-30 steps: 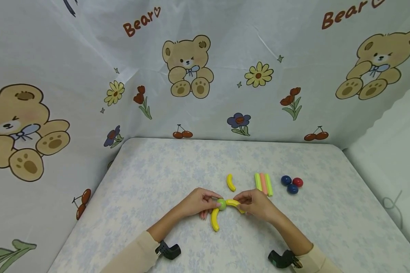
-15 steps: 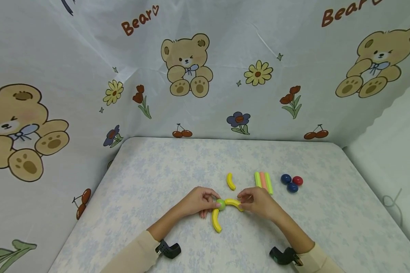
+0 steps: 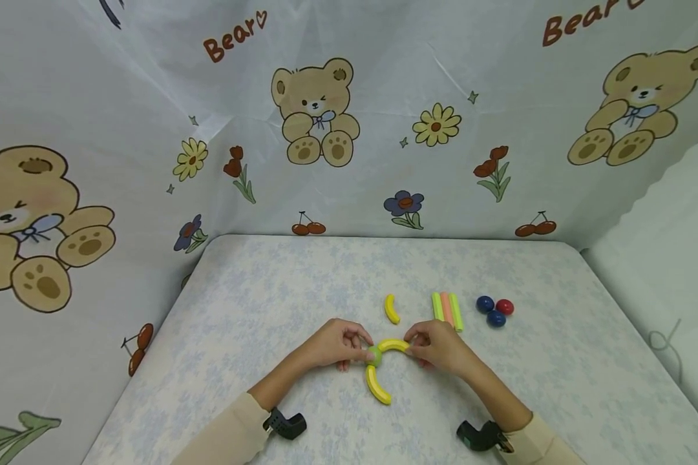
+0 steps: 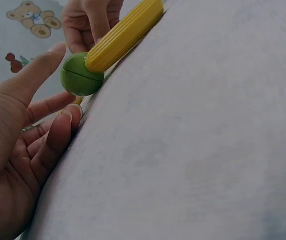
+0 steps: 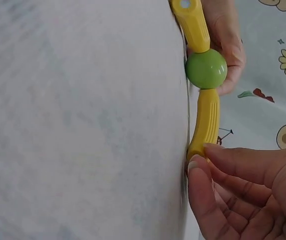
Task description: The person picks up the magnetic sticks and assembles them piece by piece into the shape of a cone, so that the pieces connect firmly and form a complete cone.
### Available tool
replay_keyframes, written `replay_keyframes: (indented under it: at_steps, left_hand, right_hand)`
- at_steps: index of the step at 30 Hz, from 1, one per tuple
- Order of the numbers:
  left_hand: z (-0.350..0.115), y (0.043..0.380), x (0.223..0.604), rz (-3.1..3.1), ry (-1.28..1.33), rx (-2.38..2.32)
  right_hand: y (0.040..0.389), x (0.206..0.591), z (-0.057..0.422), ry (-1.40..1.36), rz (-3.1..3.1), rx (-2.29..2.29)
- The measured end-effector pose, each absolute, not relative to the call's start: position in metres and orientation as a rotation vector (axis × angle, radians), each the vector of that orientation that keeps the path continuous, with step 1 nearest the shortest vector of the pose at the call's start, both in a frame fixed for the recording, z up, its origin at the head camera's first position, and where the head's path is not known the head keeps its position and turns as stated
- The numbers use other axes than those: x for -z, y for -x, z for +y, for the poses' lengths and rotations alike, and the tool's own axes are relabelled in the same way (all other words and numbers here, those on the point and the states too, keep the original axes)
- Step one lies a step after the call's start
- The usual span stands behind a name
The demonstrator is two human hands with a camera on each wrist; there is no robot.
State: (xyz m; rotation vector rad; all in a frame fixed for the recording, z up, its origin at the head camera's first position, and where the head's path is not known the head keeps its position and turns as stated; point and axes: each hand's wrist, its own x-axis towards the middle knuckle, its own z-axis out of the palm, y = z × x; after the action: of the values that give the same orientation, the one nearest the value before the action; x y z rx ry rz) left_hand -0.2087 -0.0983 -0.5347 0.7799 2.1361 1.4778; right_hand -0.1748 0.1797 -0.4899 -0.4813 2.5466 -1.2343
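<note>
A green ball [image 3: 375, 356] joins two curved yellow toy sticks, one [image 3: 393, 345] running right, the other [image 3: 378, 386] curving down toward the person. My left hand [image 3: 338, 343] is at the ball's left side, thumb and fingertips spread around it. In the left wrist view the thumb looks straight and slightly apart from the ball [image 4: 81, 75]; exact contact is hard to tell. My right hand [image 3: 437, 347] pinches the free end of the right-hand stick [image 5: 208, 120] between thumb and finger. Both sticks touch the ball.
Behind the hands lies a loose curved yellow stick [image 3: 391, 309]. To its right are straight green and pink sticks [image 3: 446, 310] side by side, then two blue balls [image 3: 496, 318] and a red ball [image 3: 505, 307]. A bear-print cloth [image 3: 349, 194] hangs behind the table [image 3: 267, 278].
The ball has shifted slightly toward the person, away from the left fingertips. The lower stick has swung from pointing down to pointing down and right. My right hand keeps its stick.
</note>
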Motion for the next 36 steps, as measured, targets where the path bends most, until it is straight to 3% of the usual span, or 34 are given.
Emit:
replay_keyframes:
  at_steps: [36]
  left_hand:
    - [-0.095, 0.203, 0.527, 2.232, -0.629, -1.438]
  right_hand:
    - [0.174, 0.47, 0.181, 0.533, 2.289, 1.441]
